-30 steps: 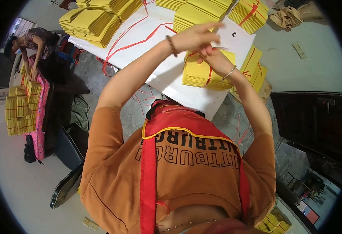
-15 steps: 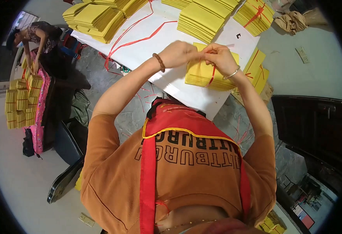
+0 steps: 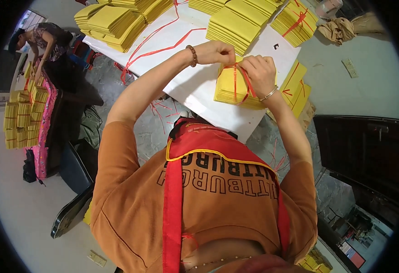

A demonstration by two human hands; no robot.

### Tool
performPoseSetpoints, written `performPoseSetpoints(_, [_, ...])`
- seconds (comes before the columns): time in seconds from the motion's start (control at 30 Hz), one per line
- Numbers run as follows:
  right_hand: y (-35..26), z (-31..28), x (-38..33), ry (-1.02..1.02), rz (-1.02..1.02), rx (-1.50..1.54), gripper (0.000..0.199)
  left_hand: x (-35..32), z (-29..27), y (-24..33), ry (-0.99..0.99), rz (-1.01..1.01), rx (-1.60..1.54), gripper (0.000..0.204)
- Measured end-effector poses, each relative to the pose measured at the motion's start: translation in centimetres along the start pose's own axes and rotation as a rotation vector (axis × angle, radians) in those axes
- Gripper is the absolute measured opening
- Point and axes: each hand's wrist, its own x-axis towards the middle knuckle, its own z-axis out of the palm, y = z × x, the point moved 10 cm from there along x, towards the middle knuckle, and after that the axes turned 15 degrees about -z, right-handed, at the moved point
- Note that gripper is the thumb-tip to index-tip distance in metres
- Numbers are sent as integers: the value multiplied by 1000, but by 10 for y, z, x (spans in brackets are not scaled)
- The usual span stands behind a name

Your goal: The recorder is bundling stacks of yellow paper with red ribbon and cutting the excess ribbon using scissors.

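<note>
Pinched ribbon point(image 3: 235, 77) in left hand point(image 3: 216, 53) and right hand point(image 3: 260, 73) at the top of the bundle point(image 3: 227, 87). Had the bundle lying on the worktop point(image 3: 191, 88), by its right edge, near a stack point(image 3: 234, 28).

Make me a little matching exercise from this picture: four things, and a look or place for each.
Things:
1. Left hand
2. Right hand
3. Bundle at the fingertips
4. Chair

Looks and places:
A. Yellow, with red ribbon around it
B. Metal bangle at its wrist
C. Dark, off to the person's left
D. Beaded bracelet at its wrist

Pairs: 1-D, 2-B, 3-A, 4-C
</note>
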Motion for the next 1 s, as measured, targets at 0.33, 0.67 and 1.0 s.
performPoseSetpoints(0.33, [-10, -1, 3, -11, -94, -110, 9, 10, 12, 5, -115, -58, 38, 22])
performPoseSetpoints(0.67, [-7, -1, -2, 8, -57, -29, 12, 0, -1, 26, 21, -14, -41, 40])
performPoseSetpoints(1.0, [10, -9, -3, -8, 170, 288, 7, -35, -32, 0, 521, -72, 105, 36])
